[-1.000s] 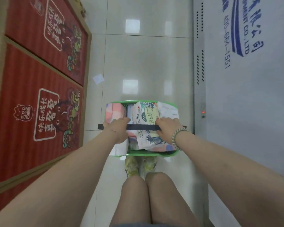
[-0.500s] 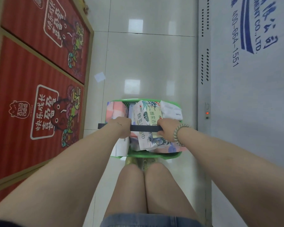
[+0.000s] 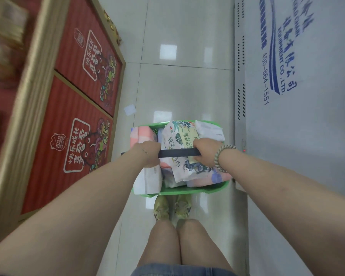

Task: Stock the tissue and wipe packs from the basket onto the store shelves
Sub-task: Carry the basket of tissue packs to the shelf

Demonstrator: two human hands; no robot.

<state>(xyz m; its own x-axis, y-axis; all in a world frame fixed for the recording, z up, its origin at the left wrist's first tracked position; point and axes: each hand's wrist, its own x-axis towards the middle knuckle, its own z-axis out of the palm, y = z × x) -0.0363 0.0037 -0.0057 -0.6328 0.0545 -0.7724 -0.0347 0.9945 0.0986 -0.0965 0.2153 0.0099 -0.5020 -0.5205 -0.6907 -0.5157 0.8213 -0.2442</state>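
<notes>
A glossy pale tiled floor point(image 3: 183, 86) runs down a narrow aisle, and the green plastic basket point(image 3: 195, 189) sits in the middle of it, just beyond the person's shoes point(image 3: 161, 208). Whether the basket touches the floor or hangs clear of it cannot be told.

The basket is packed full. A tall soft pack printed with dark green leaves and Chinese lettering point(image 3: 179, 136) lies on top at its centre. A pink pack point(image 3: 141, 134) stands in the basket's far left corner and a white pack point(image 3: 209, 129) in its far right corner. A white pack point(image 3: 147, 182) juts over the near left rim, and a pastel patterned pack point(image 3: 211, 178) lies along the near right side.

A flat black handle point(image 3: 177, 153) spans the basket from left to right above the packs. The left hand point(image 3: 147, 154) is curled round the handle's left part. The right hand point(image 3: 206, 151), with a bead bracelet point(image 3: 220, 156) at the wrist, is curled round its right part.

Left of the basket stands a display with red panels point(image 3: 84, 136) framed in gold. Right of the basket is a grey cabinet point(image 3: 297, 136) with blue lettering. A small scrap of paper point(image 3: 129, 109) lies on the floor beyond the basket's far left corner.
</notes>
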